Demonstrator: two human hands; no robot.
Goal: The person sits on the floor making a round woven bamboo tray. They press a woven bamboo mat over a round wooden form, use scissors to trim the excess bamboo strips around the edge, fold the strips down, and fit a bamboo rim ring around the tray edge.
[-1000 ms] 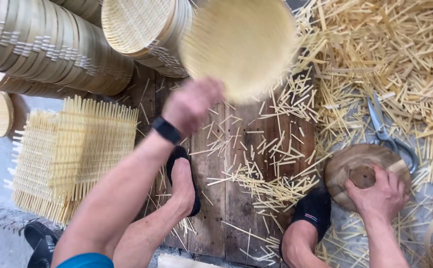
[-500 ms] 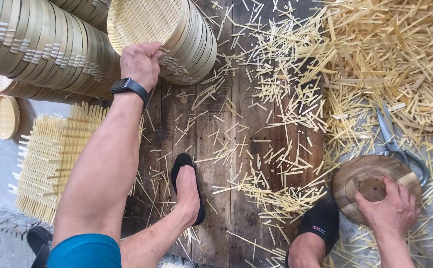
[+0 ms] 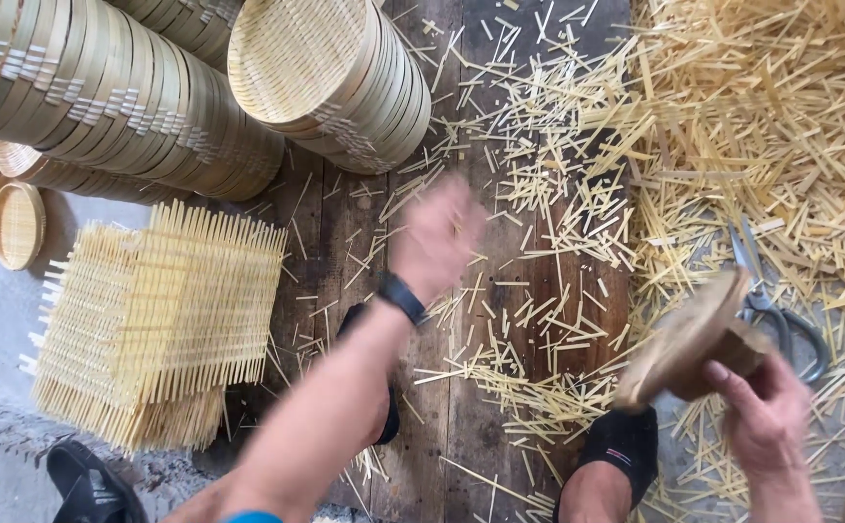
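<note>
Head view: I am lifting the wooden block point(image 3: 691, 341) off the floor with my right hand point(image 3: 764, 418), fingers pressed around its base, tilting it so its flat face is turning toward the planks point(image 3: 500, 407). My left hand point(image 3: 434, 235) is hanging blurred and empty over the scattered sticks point(image 3: 558, 320); I cannot tell its fingers' spread. Scissors point(image 3: 766, 300) are lying just beside the block, within reach, and the woven mats point(image 3: 161, 310) are sitting stacked at my left below the trays point(image 3: 330, 82).
</note>
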